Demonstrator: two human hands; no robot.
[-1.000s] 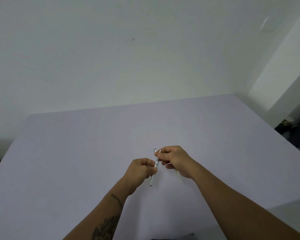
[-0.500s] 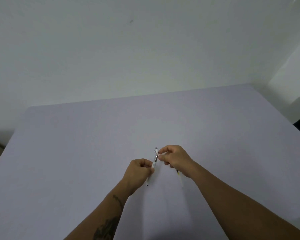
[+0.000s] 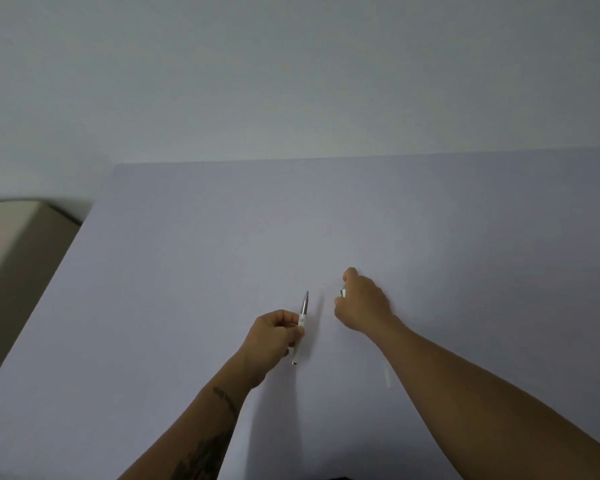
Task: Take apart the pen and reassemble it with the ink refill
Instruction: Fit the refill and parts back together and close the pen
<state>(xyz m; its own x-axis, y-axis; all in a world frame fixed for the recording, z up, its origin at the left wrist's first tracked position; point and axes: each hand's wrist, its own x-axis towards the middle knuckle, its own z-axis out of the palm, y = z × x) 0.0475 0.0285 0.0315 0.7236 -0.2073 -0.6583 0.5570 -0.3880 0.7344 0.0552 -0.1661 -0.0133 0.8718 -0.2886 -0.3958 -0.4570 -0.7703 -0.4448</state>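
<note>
My left hand [image 3: 274,336] grips a slim white pen body [image 3: 299,336] near its middle. The pen stands almost upright, its metal part [image 3: 305,303] sticking up and its tip pointing down at the table. My right hand [image 3: 364,306] is apart from it, a little to the right and farther back, pinching a small silvery pen piece [image 3: 342,292]; most of that piece is hidden by the fingers. A thin pale rod, likely the ink refill [image 3: 387,374], lies on the table beside my right forearm.
A wide pale lilac table [image 3: 187,254] fills the view, backed by a white wall. Its left edge runs diagonally, with a beige cabinet [image 3: 18,258] beyond it.
My hands were together on the pen; now they have pulled apart. The right hand has moved right with a small piece, the left keeps the pen body. The camera has turned left.
</note>
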